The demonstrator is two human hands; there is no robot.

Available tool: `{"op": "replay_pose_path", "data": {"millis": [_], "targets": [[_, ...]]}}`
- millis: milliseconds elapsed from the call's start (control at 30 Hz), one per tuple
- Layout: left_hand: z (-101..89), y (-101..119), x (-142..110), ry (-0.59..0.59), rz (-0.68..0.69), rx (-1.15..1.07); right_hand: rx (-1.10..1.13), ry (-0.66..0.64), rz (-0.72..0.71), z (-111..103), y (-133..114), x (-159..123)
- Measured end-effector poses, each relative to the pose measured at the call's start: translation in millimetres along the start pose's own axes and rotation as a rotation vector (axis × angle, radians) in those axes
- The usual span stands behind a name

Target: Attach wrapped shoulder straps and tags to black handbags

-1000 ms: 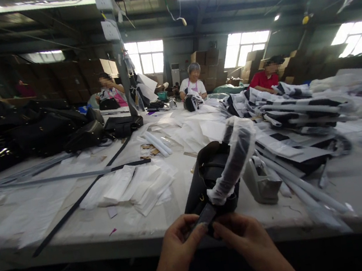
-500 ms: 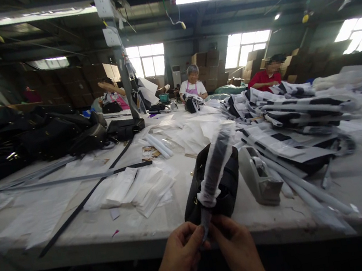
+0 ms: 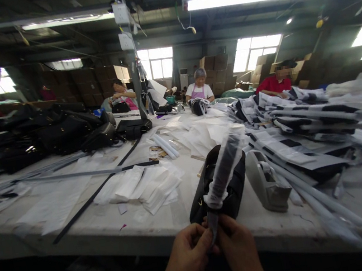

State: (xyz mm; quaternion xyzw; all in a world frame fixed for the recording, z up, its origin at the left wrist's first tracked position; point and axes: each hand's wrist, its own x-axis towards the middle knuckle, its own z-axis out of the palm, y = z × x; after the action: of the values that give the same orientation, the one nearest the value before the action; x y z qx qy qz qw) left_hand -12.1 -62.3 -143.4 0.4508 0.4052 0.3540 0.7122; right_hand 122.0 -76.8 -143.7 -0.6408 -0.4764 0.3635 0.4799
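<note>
A black bag [image 3: 197, 197] lies at the table's front edge, directly beyond my hands. Over it runs a dark strap [image 3: 223, 167] sleeved in clear plastic, with the wrap bunched partway down. My left hand [image 3: 192, 252] is closed, pinching the strap's near end between thumb and fingers. Close against it, my right hand [image 3: 239, 245] is also closed on the strap's near end; its fingertips are partly hidden. To the bag's right stands a grey tape dispenser [image 3: 269, 185].
White wrapping sheets [image 3: 141, 185] lie left of the bag. Black bags [image 3: 53, 133] are heaped at the far left; wrapped straps and bags [image 3: 302, 121] are piled right. A post [image 3: 135, 69] rises behind. Co-workers [image 3: 199, 91] sit across the table [image 3: 90, 237].
The view has swung slightly left and up, so everything sits lower and farther right. Both hands keep their hold on the strap, with little visible change in their pose.
</note>
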Motion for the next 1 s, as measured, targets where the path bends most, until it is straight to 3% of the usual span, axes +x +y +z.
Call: {"op": "replay_pose_path", "data": {"millis": [367,667,800,1000], "targets": [[5.4,1,0,-0.004,0.001,-0.055,-0.037,-0.026,-0.012,0,-10,7],[2.8,-7,0,0.118,0.069,0.027,-0.067,-0.155,-0.032,-15,-3,-2],[2.7,-10,0,0.135,0.146,0.064,0.160,-0.245,0.113,-17,7,-12],[5.9,-14,1,0.122,0.187,-0.008,0.744,-0.373,0.334,-4,3,-15]]}}
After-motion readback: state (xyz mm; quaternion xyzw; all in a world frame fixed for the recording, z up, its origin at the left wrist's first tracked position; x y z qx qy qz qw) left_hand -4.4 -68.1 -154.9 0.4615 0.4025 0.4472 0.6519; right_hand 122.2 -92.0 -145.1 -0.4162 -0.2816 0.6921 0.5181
